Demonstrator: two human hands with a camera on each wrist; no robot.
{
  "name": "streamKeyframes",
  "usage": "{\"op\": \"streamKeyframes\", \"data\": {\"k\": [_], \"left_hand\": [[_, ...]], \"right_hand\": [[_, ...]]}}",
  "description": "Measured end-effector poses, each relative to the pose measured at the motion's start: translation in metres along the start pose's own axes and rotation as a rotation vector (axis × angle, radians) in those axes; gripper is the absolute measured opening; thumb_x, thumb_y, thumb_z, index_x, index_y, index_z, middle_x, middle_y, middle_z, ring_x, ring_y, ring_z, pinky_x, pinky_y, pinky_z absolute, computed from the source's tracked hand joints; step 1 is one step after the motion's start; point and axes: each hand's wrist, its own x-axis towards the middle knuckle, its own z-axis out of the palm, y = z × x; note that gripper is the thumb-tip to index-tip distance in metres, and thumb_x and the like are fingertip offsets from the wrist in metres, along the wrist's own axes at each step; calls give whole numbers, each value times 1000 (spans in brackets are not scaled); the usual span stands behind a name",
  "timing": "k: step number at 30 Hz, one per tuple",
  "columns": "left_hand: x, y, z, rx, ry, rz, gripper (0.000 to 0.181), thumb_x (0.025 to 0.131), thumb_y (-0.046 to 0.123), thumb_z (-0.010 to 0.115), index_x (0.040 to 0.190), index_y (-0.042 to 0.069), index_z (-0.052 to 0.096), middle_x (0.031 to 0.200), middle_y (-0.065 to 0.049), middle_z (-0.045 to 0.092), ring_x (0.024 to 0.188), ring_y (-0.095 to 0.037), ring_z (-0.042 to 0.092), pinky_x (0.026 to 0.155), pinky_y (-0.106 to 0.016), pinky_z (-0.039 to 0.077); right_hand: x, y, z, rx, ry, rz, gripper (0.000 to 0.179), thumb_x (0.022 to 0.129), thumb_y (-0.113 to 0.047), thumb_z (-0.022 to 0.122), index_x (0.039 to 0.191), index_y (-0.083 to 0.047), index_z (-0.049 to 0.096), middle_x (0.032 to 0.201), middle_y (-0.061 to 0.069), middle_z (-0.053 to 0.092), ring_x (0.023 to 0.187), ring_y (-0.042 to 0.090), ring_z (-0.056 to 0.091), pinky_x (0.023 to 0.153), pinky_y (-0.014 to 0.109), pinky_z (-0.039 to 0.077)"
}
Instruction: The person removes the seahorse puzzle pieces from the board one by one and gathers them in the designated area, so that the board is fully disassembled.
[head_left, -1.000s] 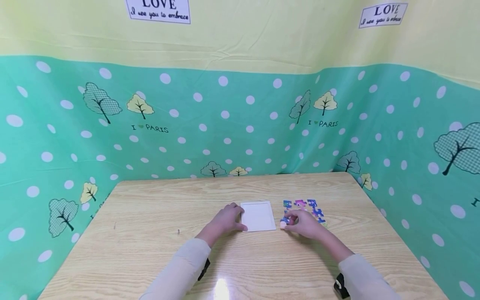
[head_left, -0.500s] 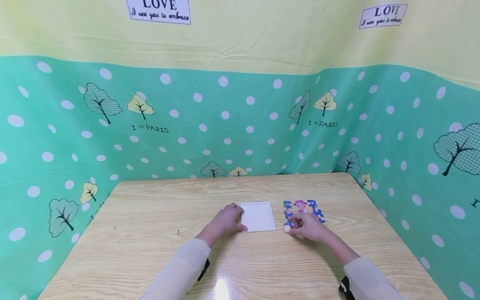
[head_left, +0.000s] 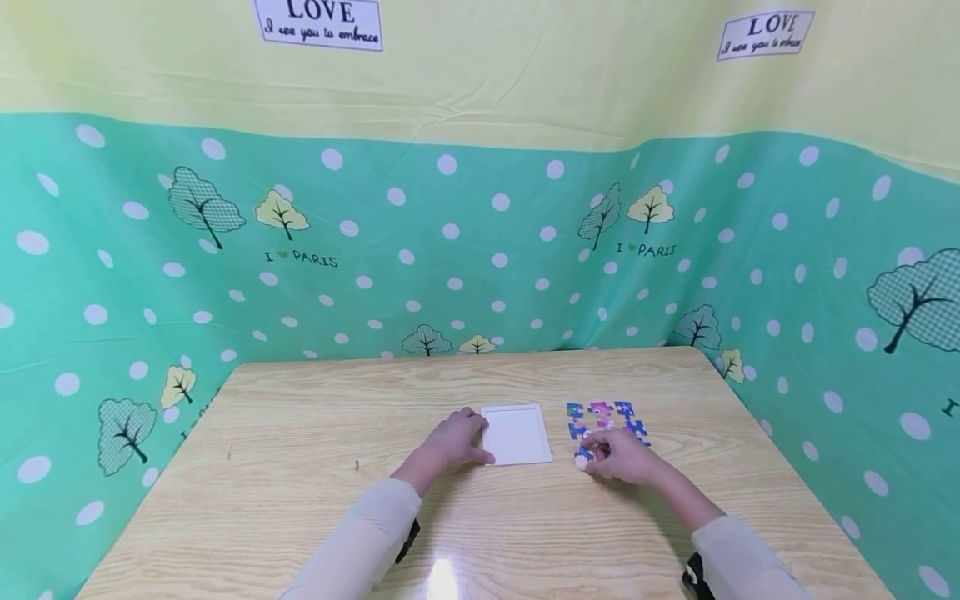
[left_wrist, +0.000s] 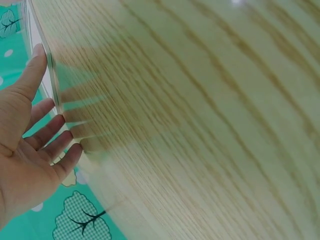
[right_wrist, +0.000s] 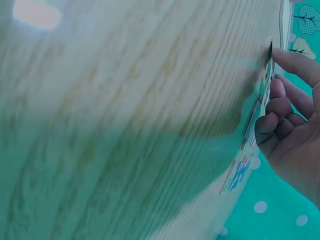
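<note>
In the head view a white square frame (head_left: 516, 435) lies flat on the table. My left hand (head_left: 454, 440) rests at its left edge, the thumb near the front corner and the fingertips farther back. The left wrist view shows the thumb and the spread fingers of the left hand (left_wrist: 37, 135) touching that edge. Right of the frame, my right hand (head_left: 624, 458) pinches a blue and pale jigsaw piece (head_left: 582, 461) between thumb and index finger, low over the table. Its other fingers are curled in. Several jigsaw pieces (head_left: 602, 409) lie behind and partly under this hand, some hidden.
A wooden table (head_left: 315, 508) spans the lower part of the head view. A green and yellow printed cloth (head_left: 450, 242) hangs behind and beside it. A small dark mark (head_left: 357, 464) shows on the tabletop left of the left hand.
My right hand has shifted a little right and toward me, with the jigsaw piece moving along from nearer the frame to beside the other pieces. The left hand and the frame stay put.
</note>
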Motion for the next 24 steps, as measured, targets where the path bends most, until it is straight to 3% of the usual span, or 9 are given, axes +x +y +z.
{"op": "streamKeyframes", "data": {"k": [17, 24], "left_hand": [[0, 1, -1, -3, -1, 4, 65, 72, 44, 76, 122, 6, 58, 125, -13, 53, 117, -31, 50, 101, -46, 42], [1, -2, 1, -12, 6, 6, 66, 71, 44, 76, 122, 7, 58, 128, -13, 53, 119, -32, 49, 103, -48, 40]], "right_hand": [[0, 1, -1, -5, 4, 32, 39, 78, -11, 72, 116, -4, 64, 69, 0, 53, 59, 12, 45, 46, 19, 35], [1, 2, -1, -11, -5, 3, 40, 78, -10, 72, 117, -2, 63, 69, 0, 54, 58, 10, 45, 46, 19, 37]]}}
